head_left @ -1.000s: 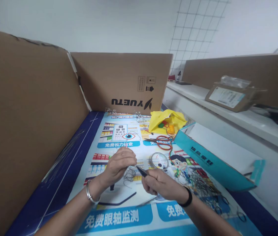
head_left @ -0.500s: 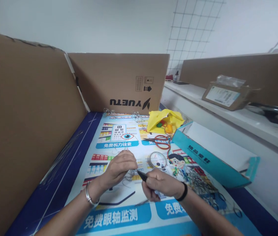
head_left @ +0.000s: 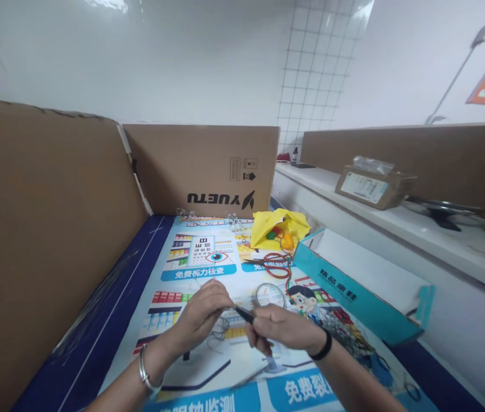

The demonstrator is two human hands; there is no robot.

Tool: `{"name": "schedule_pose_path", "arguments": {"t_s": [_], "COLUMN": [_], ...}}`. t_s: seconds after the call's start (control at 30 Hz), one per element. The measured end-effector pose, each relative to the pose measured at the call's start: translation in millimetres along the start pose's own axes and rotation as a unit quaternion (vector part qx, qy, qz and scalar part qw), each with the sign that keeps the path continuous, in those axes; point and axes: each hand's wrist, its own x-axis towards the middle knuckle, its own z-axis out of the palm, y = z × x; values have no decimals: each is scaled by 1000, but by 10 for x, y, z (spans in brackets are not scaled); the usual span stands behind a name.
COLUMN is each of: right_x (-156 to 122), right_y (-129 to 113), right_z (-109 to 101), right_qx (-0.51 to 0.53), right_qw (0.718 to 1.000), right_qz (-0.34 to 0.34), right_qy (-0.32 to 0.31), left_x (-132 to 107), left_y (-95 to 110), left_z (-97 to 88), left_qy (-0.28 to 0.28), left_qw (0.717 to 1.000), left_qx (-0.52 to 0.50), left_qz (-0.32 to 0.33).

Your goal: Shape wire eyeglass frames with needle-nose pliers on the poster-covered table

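Observation:
My left hand (head_left: 203,312), a silver bangle at its wrist, is closed in a pinch with the fingertips at the tip of a black pointed tool (head_left: 244,314). A loose tangle of thin grey wire (head_left: 220,331) hangs just below those fingers and seems to run up into them. Wrapped round the tool's rear part is my right hand (head_left: 283,327), with a black band at the wrist; its grip hides the handle, so the exact kind of tool does not show. What lies right at the tip is too small to make out.
Beyond the hands lie red-handled scissors (head_left: 276,264), a round clear dish (head_left: 270,296) and a yellow bag (head_left: 280,228) with coloured thread. A teal box (head_left: 360,297) stands right, beside a heap of wires (head_left: 354,337). Cardboard walls (head_left: 199,160) rise at the back and left.
The camera view has tilted upward, so the scene sits lower in the picture. Both hands keep their hold, and the left fingertips are now closer round the tool's tip.

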Motion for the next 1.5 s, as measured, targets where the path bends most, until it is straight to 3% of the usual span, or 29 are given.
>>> {"name": "schedule_pose_path", "arguments": {"t_s": [0.13, 0.2, 0.37, 0.47, 0.73, 0.93, 1.07, 1.33, 1.5], "right_x": [-81, -103, -128, -141, -177, -180, -152, 26, 130], "right_y": [-136, -168, -233, -268, -254, -237, -274, -92, 109], "right_z": [-200, -266, -330, -349, -389, -397, -350, -28, 156], "right_qx": [-31, -38, -96, -127, -160, -215, -273, -297, -239], "right_qw": [991, 988, 987, 985, 984, 972, 957, 933, 934], "right_qz": [-28, -40, -56, -55, -29, 12, 12, -20, -41], "right_qy": [127, 148, 116, 99, 69, 90, 93, 205, 263], "left_x": [30, 39, 66, 87, 127, 160, 133, 36, -4], "left_y": [10, 40, 183, 242, 274, 299, 255, 166, 139], "left_z": [-50, -75, -116, -127, -129, -161, -178, -48, 35], "left_qy": [-7, -41, -172, -218, -276, -290, -254, -43, -6], "left_qw": [1000, 998, 978, 966, 946, 941, 949, 975, 977], "left_qx": [24, 40, 112, 137, 169, 172, 184, 216, 207], "left_qz": [-9, 12, -18, -28, -24, -31, -31, -25, -42]}}
